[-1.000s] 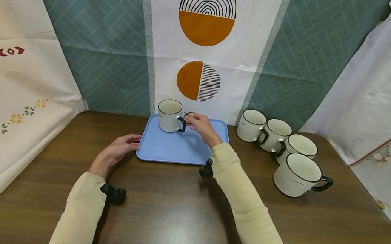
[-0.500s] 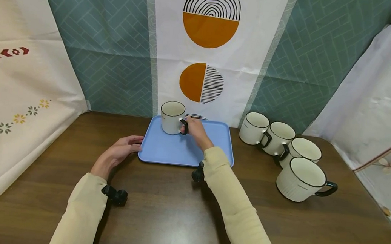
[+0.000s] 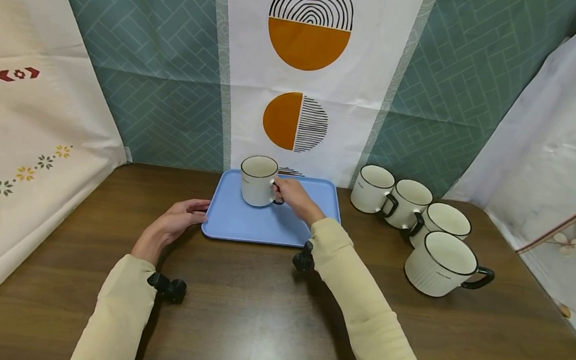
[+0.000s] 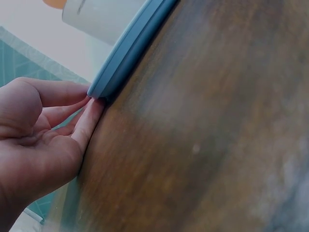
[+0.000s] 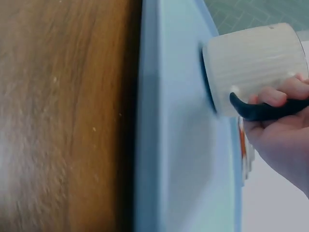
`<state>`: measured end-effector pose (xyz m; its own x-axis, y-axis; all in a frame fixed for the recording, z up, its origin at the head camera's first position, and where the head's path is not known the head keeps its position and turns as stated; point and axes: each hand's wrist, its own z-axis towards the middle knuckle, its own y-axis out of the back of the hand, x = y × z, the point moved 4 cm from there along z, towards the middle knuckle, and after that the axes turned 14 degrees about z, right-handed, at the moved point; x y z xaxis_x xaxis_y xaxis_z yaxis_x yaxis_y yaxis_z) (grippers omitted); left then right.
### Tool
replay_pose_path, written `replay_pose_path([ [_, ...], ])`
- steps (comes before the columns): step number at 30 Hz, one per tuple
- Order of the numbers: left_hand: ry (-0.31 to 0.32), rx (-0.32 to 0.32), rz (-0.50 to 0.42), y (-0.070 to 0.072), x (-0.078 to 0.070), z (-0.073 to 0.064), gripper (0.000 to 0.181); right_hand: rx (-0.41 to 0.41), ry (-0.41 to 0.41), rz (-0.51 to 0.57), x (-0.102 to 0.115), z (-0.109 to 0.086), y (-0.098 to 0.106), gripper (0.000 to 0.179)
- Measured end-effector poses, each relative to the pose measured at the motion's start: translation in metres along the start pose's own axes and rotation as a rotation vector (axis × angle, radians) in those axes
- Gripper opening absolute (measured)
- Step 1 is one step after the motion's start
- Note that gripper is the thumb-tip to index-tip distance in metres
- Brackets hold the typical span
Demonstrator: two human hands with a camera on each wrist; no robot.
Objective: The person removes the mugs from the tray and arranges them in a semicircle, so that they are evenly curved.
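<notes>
A white enamel-style mug (image 3: 258, 186) with a black rim stands upright at the back left of the blue tray (image 3: 224, 226). My right hand (image 3: 296, 199) grips its black handle (image 5: 263, 110), fingers curled through it in the right wrist view. Whether the mug's base touches the tray or is slightly off it, I cannot tell. At the tray's left edge is my left hand (image 3: 177, 221). In the left wrist view its fingertips pinch the tray's rim (image 4: 113, 72) from above and below.
Several matching mugs stand close together on the right: a nearest mug (image 3: 441, 266), a farthest mug (image 3: 374, 189) and others between. All rest on the brown wooden table (image 3: 239, 310). A patterned cloth (image 3: 300, 80) hangs behind the tray.
My right hand has closed on the mug's handle after coming in beside it. The mug has shifted slightly right and toward me. My left hand stays at the tray's edge.
</notes>
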<state>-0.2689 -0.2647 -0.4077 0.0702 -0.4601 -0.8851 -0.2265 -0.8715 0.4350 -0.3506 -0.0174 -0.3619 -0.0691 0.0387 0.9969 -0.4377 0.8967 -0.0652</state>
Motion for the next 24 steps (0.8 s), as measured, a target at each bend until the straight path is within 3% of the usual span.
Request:
replay_pose_path([
  [7, 0.006, -0.003, 0.005, 0.0, 0.003, 0.003, 0.058, -0.102, 0.058, -0.06, 0.007, -0.019, 0.009, 0.04],
  [13, -0.009, -0.003, 0.004, -0.001, 0.004, 0.004, 0.057, -0.173, 0.085, 0.063, 0.004, -0.037, 0.022, 0.036],
  [24, -0.006, 0.014, 0.006, 0.0, 0.006, 0.003, 0.058, -0.119, 0.143, 0.266, 0.019, -0.078, 0.055, 0.03],
])
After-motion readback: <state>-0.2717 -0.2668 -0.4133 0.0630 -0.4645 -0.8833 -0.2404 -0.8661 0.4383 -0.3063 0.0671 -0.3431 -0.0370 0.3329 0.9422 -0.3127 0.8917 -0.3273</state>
